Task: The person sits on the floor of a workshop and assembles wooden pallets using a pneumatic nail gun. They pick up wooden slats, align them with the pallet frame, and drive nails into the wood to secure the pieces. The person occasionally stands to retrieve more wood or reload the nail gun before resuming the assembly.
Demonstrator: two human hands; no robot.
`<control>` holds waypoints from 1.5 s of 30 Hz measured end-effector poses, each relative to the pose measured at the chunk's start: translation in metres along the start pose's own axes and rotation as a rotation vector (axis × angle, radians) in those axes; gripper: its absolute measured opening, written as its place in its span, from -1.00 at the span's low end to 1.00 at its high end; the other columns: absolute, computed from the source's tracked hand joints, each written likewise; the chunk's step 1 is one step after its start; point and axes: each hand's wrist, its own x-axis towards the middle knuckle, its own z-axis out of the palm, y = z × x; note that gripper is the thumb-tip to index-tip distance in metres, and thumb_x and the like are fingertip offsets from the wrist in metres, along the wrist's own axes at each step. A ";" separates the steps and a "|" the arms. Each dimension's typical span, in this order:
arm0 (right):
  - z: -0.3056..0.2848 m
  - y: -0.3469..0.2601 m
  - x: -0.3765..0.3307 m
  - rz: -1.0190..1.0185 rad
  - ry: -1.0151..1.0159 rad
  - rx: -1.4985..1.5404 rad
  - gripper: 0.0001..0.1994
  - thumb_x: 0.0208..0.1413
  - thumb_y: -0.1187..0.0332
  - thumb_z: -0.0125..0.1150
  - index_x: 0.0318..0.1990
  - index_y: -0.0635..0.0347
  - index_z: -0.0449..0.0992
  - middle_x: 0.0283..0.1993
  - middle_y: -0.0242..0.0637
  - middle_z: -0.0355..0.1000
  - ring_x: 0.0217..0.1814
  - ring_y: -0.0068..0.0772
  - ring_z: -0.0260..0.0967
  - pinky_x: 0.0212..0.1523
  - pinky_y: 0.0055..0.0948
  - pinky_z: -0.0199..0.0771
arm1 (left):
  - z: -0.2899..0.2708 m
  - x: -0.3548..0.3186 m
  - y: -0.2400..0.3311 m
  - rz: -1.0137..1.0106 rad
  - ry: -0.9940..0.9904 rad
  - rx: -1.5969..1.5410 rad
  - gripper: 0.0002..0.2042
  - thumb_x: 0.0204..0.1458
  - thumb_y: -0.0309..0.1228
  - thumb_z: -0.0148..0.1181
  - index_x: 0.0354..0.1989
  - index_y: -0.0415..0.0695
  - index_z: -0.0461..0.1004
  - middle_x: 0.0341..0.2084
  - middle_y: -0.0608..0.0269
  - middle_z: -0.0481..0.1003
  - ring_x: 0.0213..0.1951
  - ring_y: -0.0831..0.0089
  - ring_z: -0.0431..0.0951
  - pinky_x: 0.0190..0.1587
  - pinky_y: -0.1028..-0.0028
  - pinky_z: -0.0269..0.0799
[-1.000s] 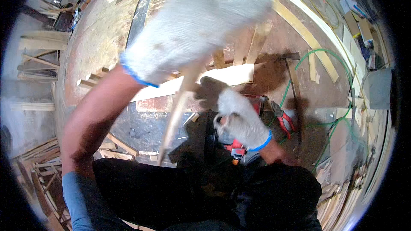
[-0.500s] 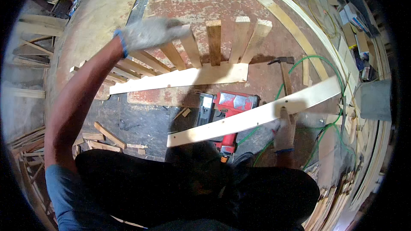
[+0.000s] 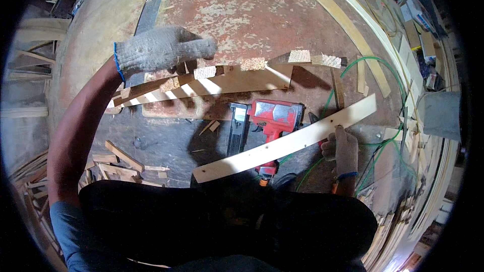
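Observation:
My left hand [image 3: 164,50], in a grey knit glove with blue cuff, is stretched out over the far left side of a wooden slat frame. Its fingers point right, with slats beneath; whether it touches one is hard to see. The frame's short slats [image 3: 252,63] stand with cut ends up, joined to a pale board [image 3: 242,81] on the floor. Curled at the lower edge of a loose pale plank [image 3: 285,143], my gloved right hand [image 3: 344,152] grips it near its right end. The plank slants above a red nail gun [image 3: 275,116], partly covering it.
A hammer [image 3: 337,88] lies beyond the plank, partly hidden. Green hose [image 3: 375,61] loops at the right, near long strips [image 3: 348,30]. Wood offcuts [image 3: 123,158] are scattered at the lower left, and stacked strips [image 3: 390,236] lie at the lower right.
The slat frame has tipped, its slat ends now facing up toward me. My left hand has shifted slightly left and down. The plank's right end has swung lower and left with my right hand.

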 end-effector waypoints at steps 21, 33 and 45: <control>0.122 -0.025 0.004 0.063 -0.417 0.358 -0.66 0.35 0.15 0.07 -0.12 0.32 0.52 -0.29 -0.19 0.59 -0.39 -0.44 0.57 -0.42 -0.46 0.56 | -0.044 -0.015 -0.011 0.249 0.687 0.220 -0.66 0.17 -0.10 0.31 -0.13 -0.14 0.64 -0.34 0.25 0.63 -0.32 0.44 0.59 -0.21 0.35 0.51; 0.150 -0.019 -0.010 0.088 -0.485 0.499 -0.69 0.30 0.15 0.13 -0.15 0.28 0.53 -0.35 -0.17 0.60 -0.46 -0.36 0.57 -0.46 -0.44 0.60 | -0.305 -0.133 -0.060 0.477 1.151 -0.288 -0.61 0.26 -0.17 0.12 0.08 -0.21 0.54 -0.13 0.19 0.61 -0.15 0.42 0.62 -0.04 0.44 0.52; 0.124 0.019 -0.017 0.003 -0.497 0.486 -0.70 0.33 0.20 0.12 -0.18 0.34 0.50 -0.47 -0.31 0.49 -0.55 -0.57 0.40 -0.51 -0.54 0.44 | -0.103 -0.059 -0.122 -0.205 0.874 -0.747 -0.71 0.11 -0.04 0.21 -0.48 0.04 0.45 -0.72 0.37 0.43 -0.74 0.51 0.40 -0.67 0.44 0.28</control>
